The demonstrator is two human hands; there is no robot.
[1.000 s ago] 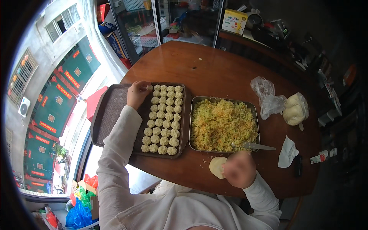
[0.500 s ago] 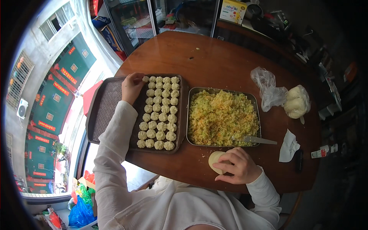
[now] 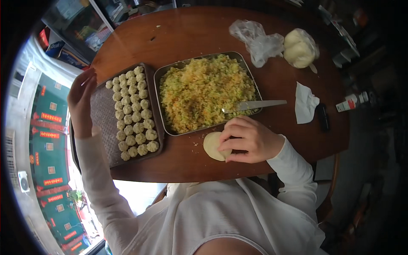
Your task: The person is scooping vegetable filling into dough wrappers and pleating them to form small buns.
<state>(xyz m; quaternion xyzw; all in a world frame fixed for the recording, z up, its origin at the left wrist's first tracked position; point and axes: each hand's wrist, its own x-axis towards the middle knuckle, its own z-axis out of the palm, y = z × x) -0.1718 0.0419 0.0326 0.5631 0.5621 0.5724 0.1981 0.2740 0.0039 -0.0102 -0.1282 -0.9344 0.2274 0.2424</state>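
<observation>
My left hand (image 3: 80,95) is lifted over the far left part of the dark baking tray (image 3: 102,112), apart from the dumplings, with its fingers stretched out and nothing visible in them. Rows of small pleated dumplings (image 3: 135,107) fill the tray's right half. Near the table's front edge, my right hand (image 3: 246,140) grips the right side of a round, pale dough wrapper (image 3: 212,146); whether it is one wrapper or a stack I cannot tell. Just beyond it stands a metal tray (image 3: 158,91) heaped with chopped yellow-green filling (image 3: 204,89). A flat spatula (image 3: 263,104) lies across its near right corner.
A crumpled clear plastic bag (image 3: 259,44) and a bagged lump of dough (image 3: 299,49) lie at the far right of the wooden table (image 3: 187,32). Nearer are a white tissue (image 3: 305,102), a black cylindrical object (image 3: 323,117) and a small white-and-red container (image 3: 346,104).
My left hand has come away from the far-left dumpling and risen to the left, fingers opening. My right hand still grips the dough wrapper. The whole view has shifted, moving the table up and left.
</observation>
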